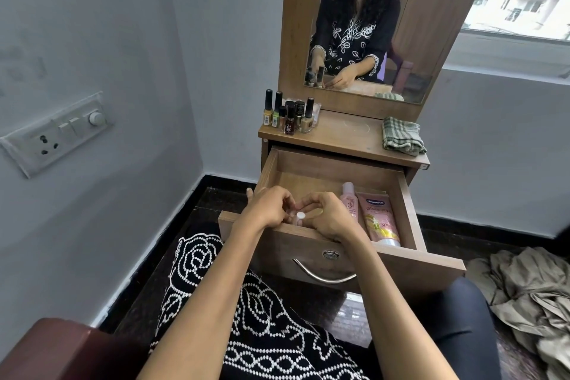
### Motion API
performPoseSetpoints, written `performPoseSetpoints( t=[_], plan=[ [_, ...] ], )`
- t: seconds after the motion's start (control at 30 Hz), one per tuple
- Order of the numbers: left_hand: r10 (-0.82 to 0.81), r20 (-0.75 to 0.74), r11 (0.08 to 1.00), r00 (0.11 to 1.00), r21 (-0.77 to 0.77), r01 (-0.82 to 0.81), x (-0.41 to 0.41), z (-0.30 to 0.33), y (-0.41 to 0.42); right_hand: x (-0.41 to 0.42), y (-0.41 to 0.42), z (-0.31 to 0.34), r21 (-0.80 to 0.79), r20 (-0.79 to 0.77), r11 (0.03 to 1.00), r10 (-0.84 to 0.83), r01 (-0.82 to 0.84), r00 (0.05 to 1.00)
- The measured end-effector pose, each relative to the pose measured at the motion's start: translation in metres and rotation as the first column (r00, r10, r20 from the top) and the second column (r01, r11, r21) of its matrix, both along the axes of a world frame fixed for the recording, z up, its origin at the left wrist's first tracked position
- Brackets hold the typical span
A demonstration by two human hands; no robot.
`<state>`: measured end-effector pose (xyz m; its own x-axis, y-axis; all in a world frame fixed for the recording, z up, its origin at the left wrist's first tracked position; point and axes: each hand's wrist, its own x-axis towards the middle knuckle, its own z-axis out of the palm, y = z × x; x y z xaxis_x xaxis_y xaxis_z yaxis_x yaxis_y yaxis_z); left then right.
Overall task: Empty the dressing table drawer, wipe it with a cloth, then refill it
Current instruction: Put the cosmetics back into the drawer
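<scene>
- Drawer [407, 203] pulled open; nail polish bottles [290, 117] out on tabletop [345, 136].
- Both hands, left [268, 207] and right [327, 216], fingers curled, pinching white-capped bottle [299, 216] at drawer front.
- Two pink tubes [374, 219] left inside at right.
- Folded cloth [401, 136] unused on top; wiping, refilling not yet done.

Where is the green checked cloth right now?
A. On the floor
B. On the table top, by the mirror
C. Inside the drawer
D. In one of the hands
B: the cloth lies folded on the table top, right of the nail polish bottles, while both hands are down in the drawer.
</scene>
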<state>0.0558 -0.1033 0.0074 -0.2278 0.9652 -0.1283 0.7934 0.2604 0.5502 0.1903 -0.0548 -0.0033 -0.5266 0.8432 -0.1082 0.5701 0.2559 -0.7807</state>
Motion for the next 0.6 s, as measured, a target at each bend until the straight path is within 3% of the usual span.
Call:
performPoseSetpoints(
  t=[0.6],
  plan=[
    [-0.021, 0.004, 0.998, 1.0, -0.06, 0.021, -0.0021, -0.0041, 0.0051, 0.0004, 0.0005, 0.0011, -0.067, -0.028, 0.998, 0.005, -0.007, 1.0]
  ],
)
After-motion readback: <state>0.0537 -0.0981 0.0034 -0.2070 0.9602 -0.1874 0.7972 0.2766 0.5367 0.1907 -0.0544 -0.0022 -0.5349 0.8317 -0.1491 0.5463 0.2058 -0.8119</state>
